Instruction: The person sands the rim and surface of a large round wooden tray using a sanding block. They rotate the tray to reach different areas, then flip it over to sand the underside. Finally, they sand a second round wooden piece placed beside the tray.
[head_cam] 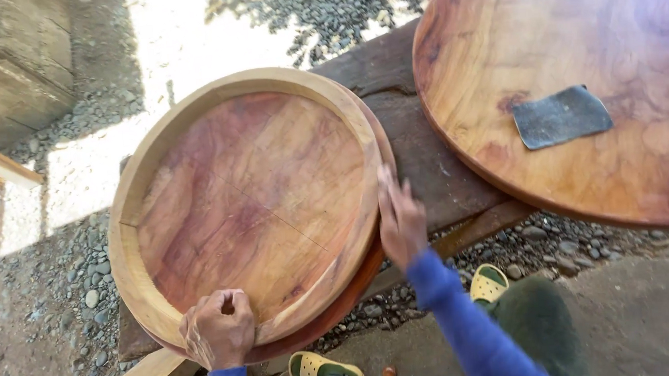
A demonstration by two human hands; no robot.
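Observation:
A round reddish wooden panel with a raised pale wooden rim (pixel 248 212) lies on a dark plank bench. My left hand (pixel 218 329) is closed in a fist over the rim's near edge, gripping it. My right hand (pixel 400 221) presses flat, fingers together, against the rim's right side. Both arms wear blue sleeves.
A large round reddish tabletop (pixel 581 53) sits at upper right with a grey sheet of sandpaper (pixel 560 116) on it. The dark plank bench (pixel 429 163) runs beneath. Grey gravel (pixel 67 268) covers the ground. Yellow perforated clogs (pixel 326 370) are on my feet below.

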